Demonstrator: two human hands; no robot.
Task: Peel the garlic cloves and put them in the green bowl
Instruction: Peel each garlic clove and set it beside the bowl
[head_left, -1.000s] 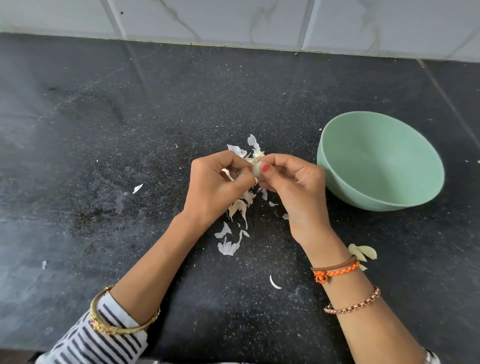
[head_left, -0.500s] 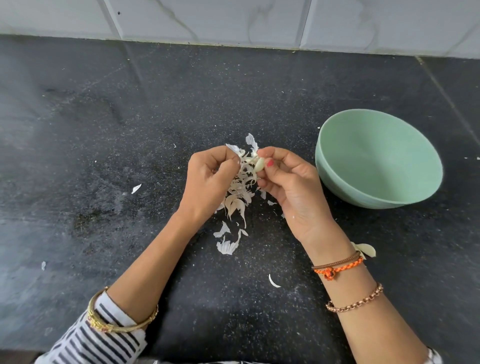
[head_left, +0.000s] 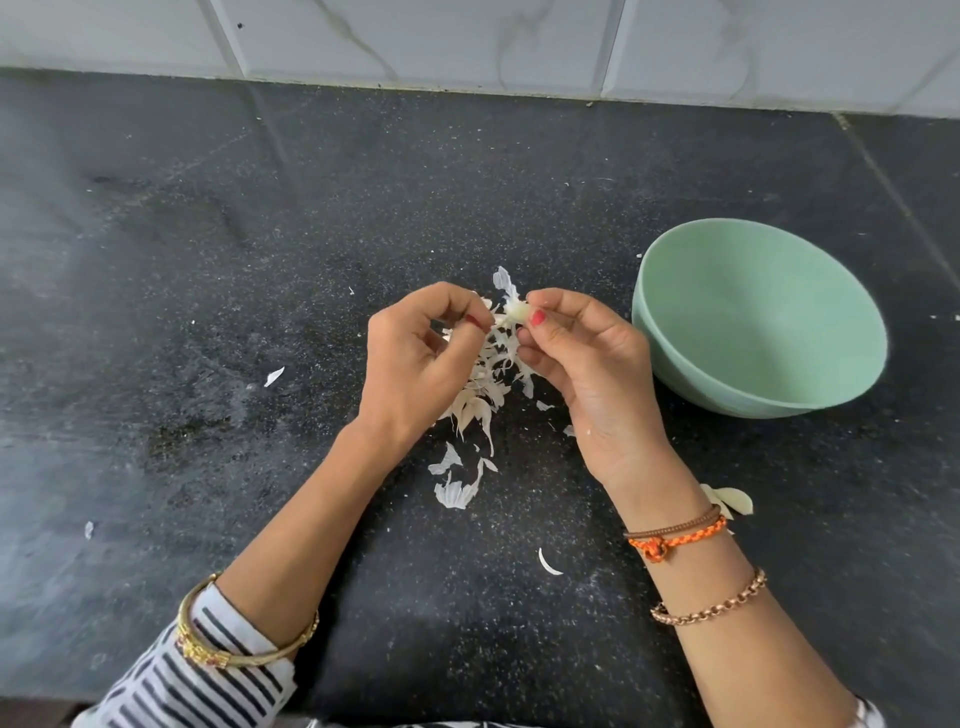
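Head view: right hand (head_left: 587, 374) pinches garlic clove (head_left: 518, 312), long axis horizontal.

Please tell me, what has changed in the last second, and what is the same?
The hands have drawn apart: the left hand moved left, pulling skin off the clove, which the right hand still pinches. More of the clove is bare. The bowl and the peels on the counter have not moved.

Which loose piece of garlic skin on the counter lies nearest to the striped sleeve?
The small curved white sliver, alone on the counter between the two forearms. The other skins lie farther up, piled under the hands or scattered to the left.
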